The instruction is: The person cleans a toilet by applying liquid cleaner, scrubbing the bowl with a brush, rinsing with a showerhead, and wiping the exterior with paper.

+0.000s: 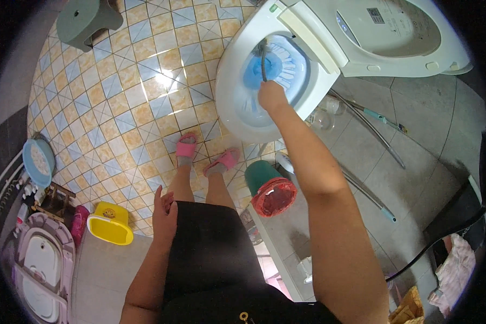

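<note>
My right hand (272, 97) is closed around the grey handle of a toilet brush (263, 62) over the open toilet bowl (231, 97). The brush head rests against the bowl's far inner wall, partly hard to make out. Blue liquid (251, 73) coats the inside of the bowl, with pale streaks along its right wall. The toilet's lid and seat (389, 65) are raised. My left hand (164, 214) hangs beside my left thigh, fingers loosely apart, with nothing in it.
A green bin with a red liner (263, 174) stands right of my feet. Long poles (372, 125) lean behind the toilet. A grey-green stool (85, 20), yellow bucket (109, 222), blue basin (38, 162) and folded baby bath (44, 267) stand to the left on the tiled floor (117, 101).
</note>
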### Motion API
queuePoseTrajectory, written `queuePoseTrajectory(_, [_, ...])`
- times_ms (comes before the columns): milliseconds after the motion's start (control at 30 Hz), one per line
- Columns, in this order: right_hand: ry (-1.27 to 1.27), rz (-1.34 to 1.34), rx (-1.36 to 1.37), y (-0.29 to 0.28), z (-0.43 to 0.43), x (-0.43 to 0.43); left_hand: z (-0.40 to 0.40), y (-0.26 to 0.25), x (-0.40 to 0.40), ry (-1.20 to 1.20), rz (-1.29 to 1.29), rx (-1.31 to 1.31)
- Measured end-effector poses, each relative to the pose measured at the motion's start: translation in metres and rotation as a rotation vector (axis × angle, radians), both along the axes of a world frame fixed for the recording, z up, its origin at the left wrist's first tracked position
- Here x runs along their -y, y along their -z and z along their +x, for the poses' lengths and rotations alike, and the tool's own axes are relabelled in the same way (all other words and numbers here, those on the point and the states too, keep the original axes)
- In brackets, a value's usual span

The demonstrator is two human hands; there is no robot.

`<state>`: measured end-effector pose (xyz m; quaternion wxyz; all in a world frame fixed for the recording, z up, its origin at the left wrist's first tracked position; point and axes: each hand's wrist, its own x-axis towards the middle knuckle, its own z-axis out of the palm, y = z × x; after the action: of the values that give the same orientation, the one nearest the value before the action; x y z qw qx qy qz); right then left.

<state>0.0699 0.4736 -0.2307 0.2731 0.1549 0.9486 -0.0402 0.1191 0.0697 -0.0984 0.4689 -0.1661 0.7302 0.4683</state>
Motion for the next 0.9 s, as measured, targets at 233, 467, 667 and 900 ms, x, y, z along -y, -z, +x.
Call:
queuePoseTrajectory(233, [1.363,-0.474,0.000,-0.004,0.063,-0.108,0.007,0.008,-0.005,0.067,0.045,-0.016])
queuePoseTrajectory(467, [1.765,-0.777,-0.007,-0.054,0.137,-0.007,0.000,-0.001,-0.010,0.063,0.009,-0.001])
queuePoseTrajectory(667, [1.068,-0.703,0.190,-0.012,0.116,0.006,0.008,0.005,-0.011,0.054,0.004,0.030])
queuePoseTrajectory(900, [0.384,-0.088,0.202,0.082,0.053,-0.025,0.015,0.022,-0.010,0.057,0.003,0.029])
